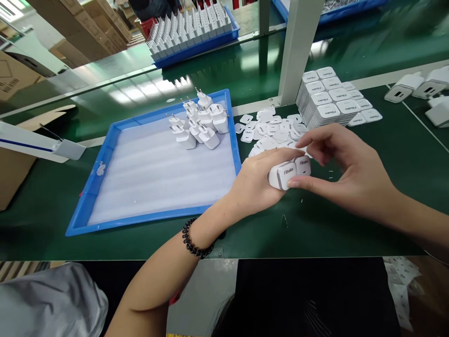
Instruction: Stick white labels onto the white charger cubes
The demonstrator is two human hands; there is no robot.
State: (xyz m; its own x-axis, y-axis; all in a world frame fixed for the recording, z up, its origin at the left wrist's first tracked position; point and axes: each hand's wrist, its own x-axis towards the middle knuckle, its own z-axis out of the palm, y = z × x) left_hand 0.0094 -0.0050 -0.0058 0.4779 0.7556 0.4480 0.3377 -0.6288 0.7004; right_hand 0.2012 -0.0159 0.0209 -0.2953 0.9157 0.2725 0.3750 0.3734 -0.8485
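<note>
My left hand [257, 180] is closed round two white plug chargers held side by side. The nearer charger [286, 174] shows a flat face printed "Fibaks". The other charger [303, 165] bears the same print and a small dark slot. The prongs are not visible. My right hand [345, 168] has its thumb tip against the lower corner of the nearer charger's face, while its index finger arches above, apart from the thumb. Just behind the hands lie many loose white printed face plates [270, 128]. Farther right stand stacks of similar plates [328, 96].
Left of my hands, a blue tray [150, 213] with a white liner holds several plug chargers [199, 121] at its far right. More chargers [403, 89] lie far right. A metal post [298, 51] rises behind the plates. Another blue tray [196, 51] of chargers stands beyond.
</note>
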